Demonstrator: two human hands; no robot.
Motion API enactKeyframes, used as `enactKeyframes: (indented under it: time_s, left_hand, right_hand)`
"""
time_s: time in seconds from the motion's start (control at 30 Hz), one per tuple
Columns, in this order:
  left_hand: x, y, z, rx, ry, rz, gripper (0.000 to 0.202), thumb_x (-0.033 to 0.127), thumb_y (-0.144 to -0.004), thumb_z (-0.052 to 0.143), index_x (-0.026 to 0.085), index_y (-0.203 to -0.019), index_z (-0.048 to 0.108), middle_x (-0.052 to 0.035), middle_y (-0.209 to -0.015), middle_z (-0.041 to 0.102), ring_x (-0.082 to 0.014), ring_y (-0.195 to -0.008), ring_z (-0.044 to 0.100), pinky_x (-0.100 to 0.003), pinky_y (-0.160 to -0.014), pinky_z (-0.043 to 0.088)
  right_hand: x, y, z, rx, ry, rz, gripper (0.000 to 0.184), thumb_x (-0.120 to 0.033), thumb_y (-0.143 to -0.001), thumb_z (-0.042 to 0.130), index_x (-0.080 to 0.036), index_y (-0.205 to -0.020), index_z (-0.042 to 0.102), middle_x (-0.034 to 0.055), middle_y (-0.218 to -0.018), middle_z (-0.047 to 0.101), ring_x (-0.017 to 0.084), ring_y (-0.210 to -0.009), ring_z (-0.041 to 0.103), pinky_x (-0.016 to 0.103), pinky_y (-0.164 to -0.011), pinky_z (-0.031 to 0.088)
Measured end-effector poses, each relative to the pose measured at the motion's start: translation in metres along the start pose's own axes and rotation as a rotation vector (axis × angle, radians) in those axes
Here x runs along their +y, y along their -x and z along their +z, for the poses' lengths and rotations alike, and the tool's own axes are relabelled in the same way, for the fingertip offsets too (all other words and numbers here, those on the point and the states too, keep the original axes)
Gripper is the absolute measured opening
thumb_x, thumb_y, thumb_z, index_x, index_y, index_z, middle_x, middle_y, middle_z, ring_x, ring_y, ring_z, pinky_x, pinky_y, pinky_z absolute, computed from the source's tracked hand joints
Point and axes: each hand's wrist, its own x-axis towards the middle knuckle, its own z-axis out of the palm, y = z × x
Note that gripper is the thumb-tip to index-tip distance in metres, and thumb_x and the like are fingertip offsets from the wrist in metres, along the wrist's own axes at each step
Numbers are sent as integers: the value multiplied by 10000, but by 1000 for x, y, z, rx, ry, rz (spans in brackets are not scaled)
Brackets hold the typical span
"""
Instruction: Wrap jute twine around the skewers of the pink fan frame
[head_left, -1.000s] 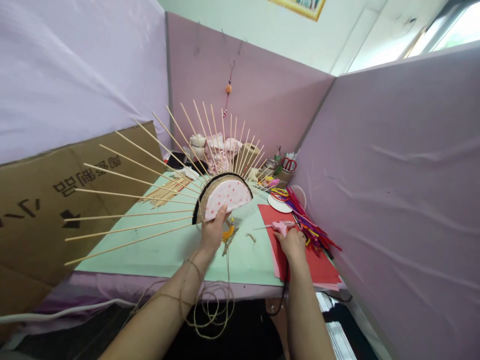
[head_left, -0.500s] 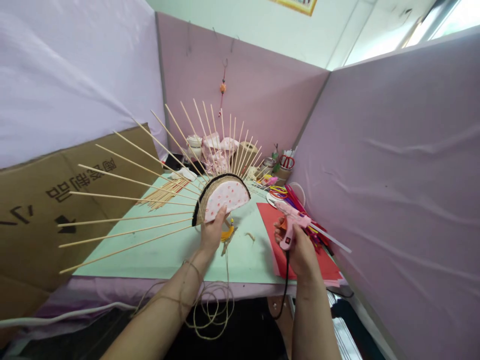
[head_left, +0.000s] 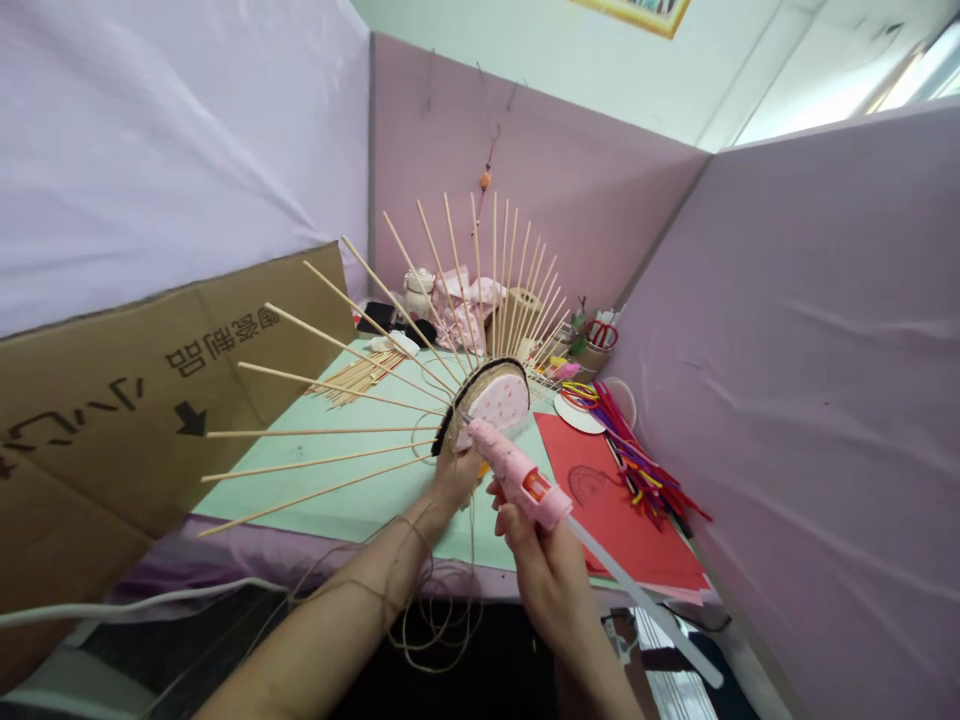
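Note:
My left hand point(head_left: 454, 478) grips the lower edge of a half-round piece point(head_left: 498, 405) covered in pink dotted fabric, with a twine band and a black rim. Thin wooden sticks point(head_left: 337, 383) fan out from that rim to the left and upward. In my right hand point(head_left: 536, 560) is a pink hot glue gun point(head_left: 517, 472), a long translucent glue stick point(head_left: 645, 600) poking out of its back. The gun's nozzle is at the twine band on the piece's left side; whether it touches cannot be told. Loose twine point(head_left: 435, 620) hangs over my left forearm.
Spare sticks point(head_left: 364, 375) lie on the pale green tabletop point(head_left: 322, 500). Red paper point(head_left: 637, 530) with a protractor point(head_left: 589, 487) and colourful pipe cleaners point(head_left: 645, 465) are at right. A cardboard sheet point(head_left: 150, 390) leans at left. Red-handled scissors point(head_left: 602, 333) stand at the back.
My right hand has brought the glue gun left from above the red paper to the half-round piece and turned its nozzle toward it. The view has shifted left, and the fan has tilted somewhat.

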Motion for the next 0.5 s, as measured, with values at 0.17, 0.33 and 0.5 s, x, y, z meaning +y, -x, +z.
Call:
enactKeyframes:
  time_s: [0.17,0.33,0.5]
  left_hand:
    - [-7,-2,0,-20,-3,79,417,354,-743,681,150,-1106,689,-95,-1072,724,-231,-1001,660,-354,-899,525]
    - [-4,0,0,-72,-5,95,373,313,-776,660,148,-1109,696,-119,-1169,700,-249,-1094,638,-354,-992,473]
    - [-3,0,-1,-95,-25,100,349,277,-778,639,160,-1101,697,-110,-1188,694,-233,-1130,627,-338,-1030,448]
  right_hand:
    - [-3,-4,7,-4,108,-23,247,-391,-951,490,-215,-1077,609,45,-904,647,176,-797,593,303,-715,487]
    - [-8,-9,11,-21,155,-54,300,-409,-958,464,-212,-1139,599,59,-951,651,185,-833,600,321,-776,500]
    - [-9,-10,12,-36,177,-63,361,-437,-963,436,-210,-1197,592,83,-988,652,207,-906,605,333,-820,504]
